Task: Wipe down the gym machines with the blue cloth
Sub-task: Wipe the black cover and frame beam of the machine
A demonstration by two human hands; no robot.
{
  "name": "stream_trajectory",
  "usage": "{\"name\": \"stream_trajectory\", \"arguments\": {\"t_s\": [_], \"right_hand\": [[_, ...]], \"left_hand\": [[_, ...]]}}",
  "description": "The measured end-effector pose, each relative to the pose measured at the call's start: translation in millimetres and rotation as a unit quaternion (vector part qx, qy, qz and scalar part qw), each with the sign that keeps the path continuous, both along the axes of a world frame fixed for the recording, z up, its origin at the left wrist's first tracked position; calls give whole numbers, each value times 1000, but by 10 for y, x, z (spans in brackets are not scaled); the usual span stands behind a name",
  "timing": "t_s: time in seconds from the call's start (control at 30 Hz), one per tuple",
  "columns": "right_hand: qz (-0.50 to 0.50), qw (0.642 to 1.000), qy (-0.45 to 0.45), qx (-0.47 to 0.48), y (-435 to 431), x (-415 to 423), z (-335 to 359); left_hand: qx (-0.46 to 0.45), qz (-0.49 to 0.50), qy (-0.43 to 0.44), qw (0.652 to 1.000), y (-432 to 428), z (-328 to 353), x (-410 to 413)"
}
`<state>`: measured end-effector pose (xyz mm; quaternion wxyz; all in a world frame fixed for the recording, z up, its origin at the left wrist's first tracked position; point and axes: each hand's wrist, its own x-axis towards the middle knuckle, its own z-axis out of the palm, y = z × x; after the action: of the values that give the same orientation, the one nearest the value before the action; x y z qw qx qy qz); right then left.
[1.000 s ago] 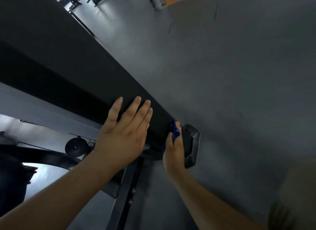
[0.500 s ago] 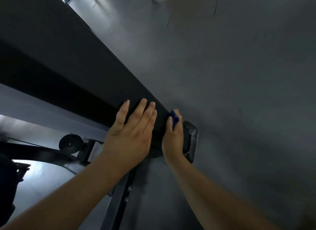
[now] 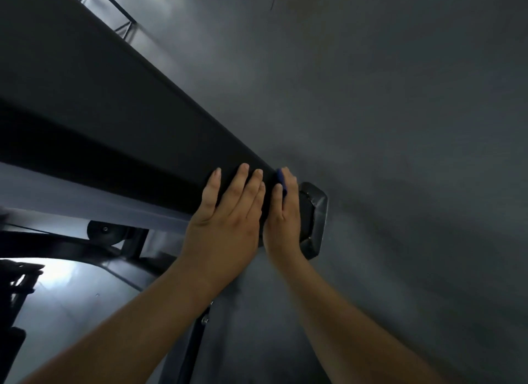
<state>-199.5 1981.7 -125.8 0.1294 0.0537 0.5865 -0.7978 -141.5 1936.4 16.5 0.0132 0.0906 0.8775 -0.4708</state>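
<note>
The blue cloth, pinched in the right hand, has been slid up the black beam beside its end cap, closer to the flat-spread left hand, suggesting this edge is nearly wiped.

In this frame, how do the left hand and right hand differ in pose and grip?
The left hand lies flat, fingers straight, on the black pad; the right hand is turned edge-on at the pad's end. The left hand holds nothing; the right hand pinches the blue cloth between thumb and fingers, only a sliver showing. Both touch the same pad, side by side.
</note>
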Motion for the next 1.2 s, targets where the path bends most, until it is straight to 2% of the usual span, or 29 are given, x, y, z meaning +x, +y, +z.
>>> {"name": "stream_trajectory", "arguments": {"t_s": [0.1, 0.2, 0.27, 0.4, 0.47, 0.53, 0.67, 0.77, 0.9, 1.03, 1.1, 1.2], "right_hand": [[2, 1000, 13, 7, 5, -65, -254], [32, 994, -102, 35, 28, -126, -729], [38, 988, -142, 39, 38, -141, -772], [12, 998, -54, 36, -2, -208, -341], [16, 998, -40, 45, 2, -243, -368], [26, 996, -60, 54, 71, -242, -612], [53, 982, -163, 80, 128, -139, -942], [17, 991, -114, 63, -10, -161, -704], [31, 996, -68, 48, 93, -60, -701], [30, 991, -121, 56, 58, 174, -867], [18, 991, -127, 50, -31, 238, -616], [6, 997, -76, 32, -87, 286, -147]], "left_hand": [[14, 3, 10, 1000, 20, -36, -18], [35, 3, 20, 999, 36, -33, -37], [39, 3, 19, 999, 25, -27, -37], [16, 1, 12, 1000, 1, -30, -4], [16, -6, 15, 1000, 7, -29, -5], [27, -10, 25, 999, 8, -19, -23], [32, -20, 23, 999, -18, -8, -15], [13, -23, 27, 999, -31, -48, -8], [14, -30, 39, 999, -29, -73, -27], [14, -33, 35, 999, -67, -66, 0], [6, -35, 28, 999, -91, -62, 19], [6, -36, 13, 999, -85, -37, 28]]}}
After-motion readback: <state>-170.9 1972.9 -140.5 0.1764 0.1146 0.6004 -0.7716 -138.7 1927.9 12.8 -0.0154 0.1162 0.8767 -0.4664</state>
